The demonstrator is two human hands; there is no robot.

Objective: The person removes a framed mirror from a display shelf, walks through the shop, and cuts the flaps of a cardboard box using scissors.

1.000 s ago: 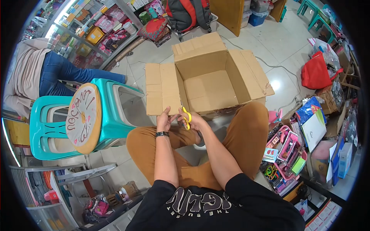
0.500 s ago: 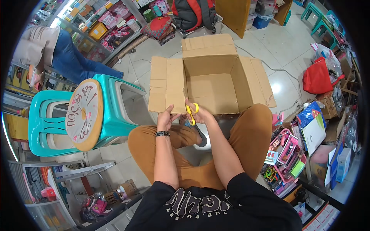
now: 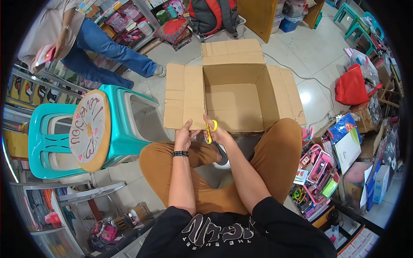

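Note:
An open cardboard box [image 3: 234, 96] stands on the floor between my knees, its inside bare. Flaps fold outward at its left, back and right sides. My left hand [image 3: 184, 136] pinches the near edge of the left flap [image 3: 185, 96], thumb on top. In my right hand [image 3: 218, 134] is a pair of yellow-handled scissors [image 3: 211, 131], held at the box's near left corner by the flap's edge. The scissor blades are hidden, so I cannot tell whether they touch the cardboard.
Teal plastic stools [image 3: 124, 116] and a round cushion [image 3: 90, 129] with lettering stand at left. Beyond them a person in jeans [image 3: 101, 47] holds a red item. A backpack [image 3: 215, 19] sits behind the box. Pink baskets of small goods [image 3: 318, 172] and a red bag [image 3: 352, 86] crowd the right.
The person at the left has stepped right, one leg forward. The view has shifted slightly; my hands stay at the flap's near edge, with the scissors turned a little.

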